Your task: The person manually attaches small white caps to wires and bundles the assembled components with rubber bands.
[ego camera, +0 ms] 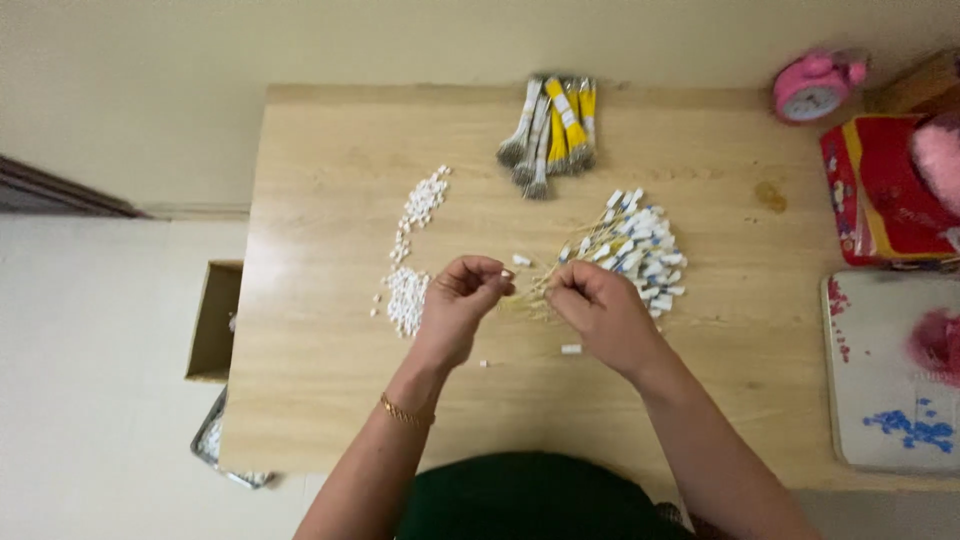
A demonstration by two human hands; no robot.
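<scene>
My left hand (458, 302) pinches a small white piece at its fingertips over the middle of the wooden table (330, 400). My right hand (600, 310) grips the thin pale strings of a tag, close to the left fingertips. Those strings run back to a heap of white tags with blue marks (640, 245) just beyond my right hand. A strip of small white pieces (408, 280) lies to the left of my left hand. One loose white piece (571, 349) lies near my right wrist.
Bundles of grey and yellow threads (552, 135) lie at the table's far edge. A pink alarm clock (810, 90), a red box (885, 190) and a white patterned board (890, 370) sit at the right. A cardboard box (212, 320) and a metal tray (212, 445) are on the floor at left.
</scene>
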